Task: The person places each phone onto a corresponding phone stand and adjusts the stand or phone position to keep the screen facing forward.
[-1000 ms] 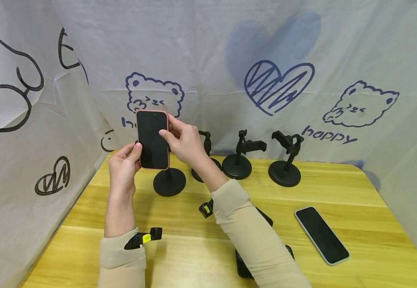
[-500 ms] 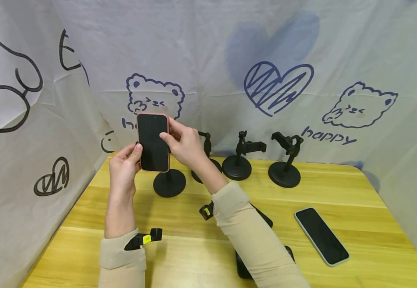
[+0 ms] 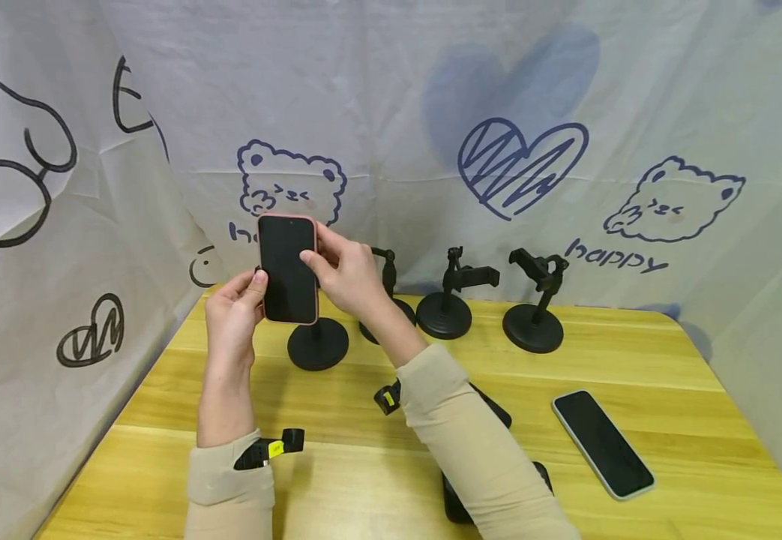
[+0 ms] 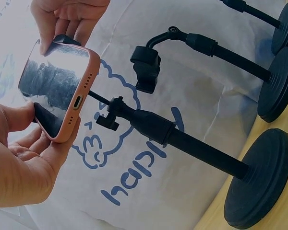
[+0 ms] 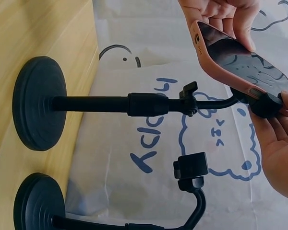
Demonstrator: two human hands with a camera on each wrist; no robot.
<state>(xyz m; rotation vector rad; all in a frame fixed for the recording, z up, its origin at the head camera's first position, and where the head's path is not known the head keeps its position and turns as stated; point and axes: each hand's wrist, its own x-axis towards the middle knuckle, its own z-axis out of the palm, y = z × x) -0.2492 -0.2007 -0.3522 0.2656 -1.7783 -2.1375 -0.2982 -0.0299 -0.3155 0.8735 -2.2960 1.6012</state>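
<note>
A smartphone (image 3: 287,270) in a salmon-pink case stands upright at the back left, dark screen toward me. It sits at the head of a black phone stand (image 3: 318,344), whose clamp (image 5: 267,104) wraps the phone's right edge in the right wrist view. My left hand (image 3: 232,307) grips the phone's lower left side, thumb on the screen's edge. On the other side, my right hand (image 3: 350,274) holds the right edge, thumb on the glass and fingers behind beside the clamp. The back of the phone is hidden in the head view.
Three more black stands line the back: one partly behind my right forearm (image 3: 388,296), a middle one (image 3: 444,313) and a right one (image 3: 534,328). A white-edged phone (image 3: 603,444) lies at right. Dark flat objects (image 3: 456,504) lie partly under my right sleeve.
The pink-cased phone has come down very slightly, both hands moving with it. Their hold on its two sides looks the same. The other stands and the phone lying at right stay put.
</note>
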